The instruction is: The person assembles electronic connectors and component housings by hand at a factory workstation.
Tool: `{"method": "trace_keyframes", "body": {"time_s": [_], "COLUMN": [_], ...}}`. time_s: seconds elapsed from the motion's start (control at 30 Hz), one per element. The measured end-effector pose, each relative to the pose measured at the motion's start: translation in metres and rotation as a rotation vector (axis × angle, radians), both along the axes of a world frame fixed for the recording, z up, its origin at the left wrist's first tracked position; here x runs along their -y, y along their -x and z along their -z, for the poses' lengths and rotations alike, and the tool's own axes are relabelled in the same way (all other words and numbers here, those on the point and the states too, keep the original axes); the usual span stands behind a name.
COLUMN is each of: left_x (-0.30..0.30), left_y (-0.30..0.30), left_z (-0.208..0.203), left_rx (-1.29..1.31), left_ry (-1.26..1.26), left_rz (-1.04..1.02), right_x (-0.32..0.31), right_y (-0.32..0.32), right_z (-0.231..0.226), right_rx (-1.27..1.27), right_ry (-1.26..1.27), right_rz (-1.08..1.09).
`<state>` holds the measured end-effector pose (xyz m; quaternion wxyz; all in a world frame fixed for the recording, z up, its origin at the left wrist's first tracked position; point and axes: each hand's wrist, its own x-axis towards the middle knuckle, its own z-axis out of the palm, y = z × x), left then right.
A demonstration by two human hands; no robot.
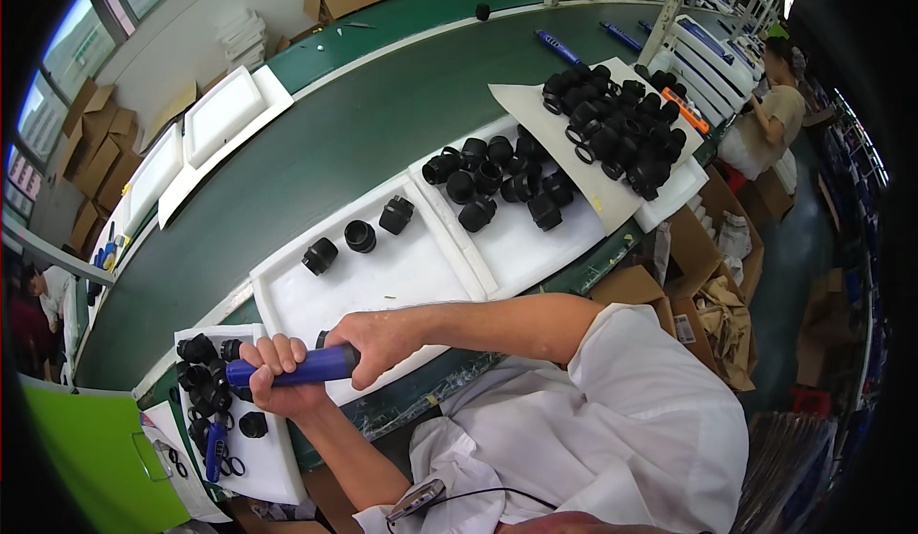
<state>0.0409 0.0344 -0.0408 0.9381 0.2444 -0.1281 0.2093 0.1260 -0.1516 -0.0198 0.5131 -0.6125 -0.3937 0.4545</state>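
Over the near edge of the bench I hold a blue cylindrical tube (320, 366) with a dark right end, lying nearly level. My left hand (284, 377) is closed, its fingers wrapped round the tube's left part. My right hand (381, 343) is closed round the dark end; whether a separate cap is in its fingers is hidden. Just behind my hands lies a white foam tray (411, 257) with a few black ribbed plastic caps (360, 237) standing apart. Left of my left hand, another white tray (273, 457) carries several black caps (253, 425).
A foam tray to the right holds many black caps (461, 186), and a cardboard sheet (535, 113) bears a bigger heap (622, 132). Blue tubes (557, 47) lie on the green belt (316, 152). Scissors (231, 465) lie at lower left. A co-worker (775, 118) sits far right.
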Motion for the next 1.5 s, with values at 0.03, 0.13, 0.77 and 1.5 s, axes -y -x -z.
{"method": "trace_keyframes", "body": {"time_s": [0.03, 0.13, 0.77, 1.5], "left_x": [-0.002, -0.008, -0.009, -0.122], "left_y": [-0.002, -0.004, 0.118, -0.235], "left_z": [-0.001, -0.006, 0.108, -0.019], "left_rx": [0.001, 0.003, -1.148, -0.52], "left_ry": [-0.005, -0.029, -1.122, -2.273], "left_rz": [-0.002, 0.008, -1.234, -0.915], "right_x": [-0.002, -0.007, -0.014, 0.647], "right_y": [-0.002, -0.007, -0.455, -0.721], "right_z": [-0.001, -0.004, 0.036, 0.182], "right_rx": [0.001, 0.014, 1.292, 0.98], "right_ry": [-0.005, -0.031, 0.502, 1.484], "right_rz": [-0.002, -0.015, 0.226, 0.697]}}
